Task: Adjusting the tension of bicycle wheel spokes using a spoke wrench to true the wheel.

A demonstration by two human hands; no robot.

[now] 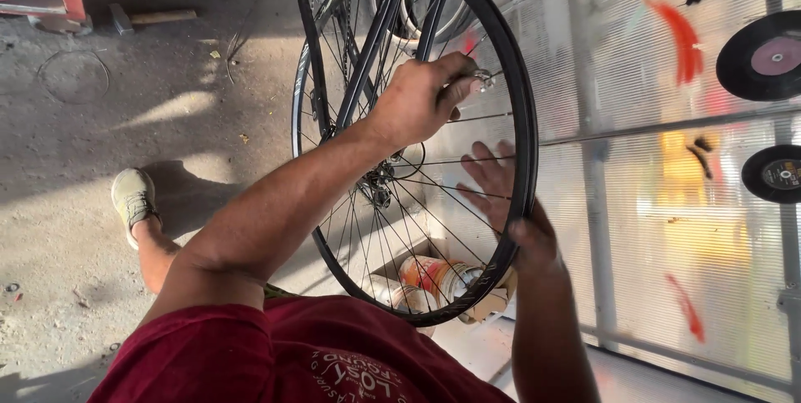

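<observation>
A black-rimmed bicycle wheel with thin metal spokes [524, 119] stands upright in front of the person, held up above the dusty concrete floor [100, 119] and close to a translucent ribbed plastic wall panel [634, 228]. The left hand [421, 98] reaches in over the spokes, its fingers pinched shut on a small silver metal tool [482, 80] set against a spoke near the rim. The right hand [505, 203] is on the far side of the wheel, seen through the spokes: its fingers are spread flat behind them while the thumb presses on the lower right part of the rim, so it steadies the wheel rather than closing fully round it. The silver hub [380, 186] sits at the middle of the wheel, just below the left forearm. Further wheels [434, 2] stand behind, at the top of the view. Low behind the rim a cardboard box [484, 303] holds round labelled tins [430, 274]. Two dark round cutting discs [763, 57] hang on the wall at the right. The person's foot in a pale green shoe [132, 198] rests on the floor at the left, and the red shirt [275, 353] fills the bottom of the view.
</observation>
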